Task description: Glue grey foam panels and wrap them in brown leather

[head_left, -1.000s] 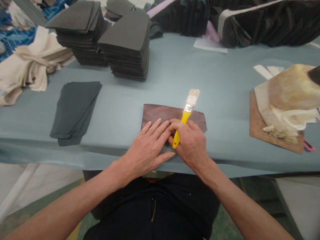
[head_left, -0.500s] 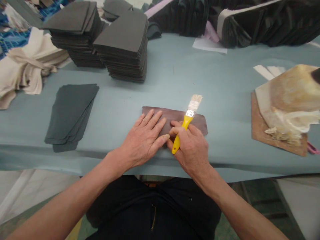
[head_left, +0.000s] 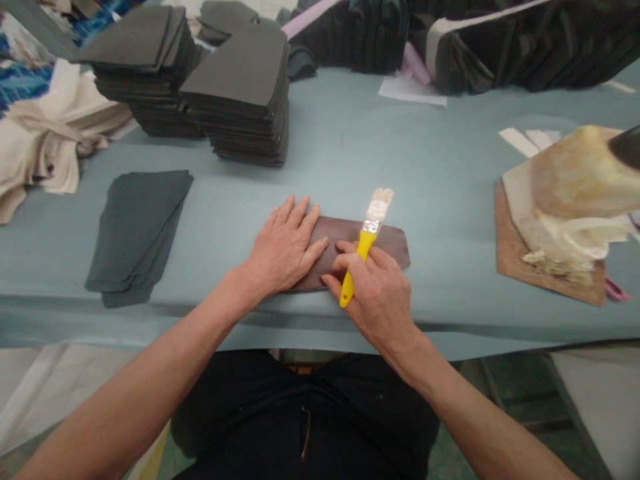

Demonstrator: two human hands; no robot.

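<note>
A dark brown leather piece (head_left: 387,241) lies flat near the front edge of the blue-grey table (head_left: 345,153). My left hand (head_left: 284,245) rests flat on its left end, fingers stretched out and together. My right hand (head_left: 376,293) is closed round the yellow handle of a paintbrush (head_left: 367,232), whose pale bristles point away from me over the far edge of the leather.
A thin pile of dark grey cut sheets (head_left: 137,227) lies to the left. Two tall stacks of grey pieces (head_left: 235,87) stand behind. At the right a glue-stained lump sits on a brown board (head_left: 510,257). Beige cloth (head_left: 45,140) and black material (head_left: 500,40) line the back.
My left hand has slid leftward and farther away along the leather, from beside my right hand to its left end. The right hand with the brush has barely moved.
</note>
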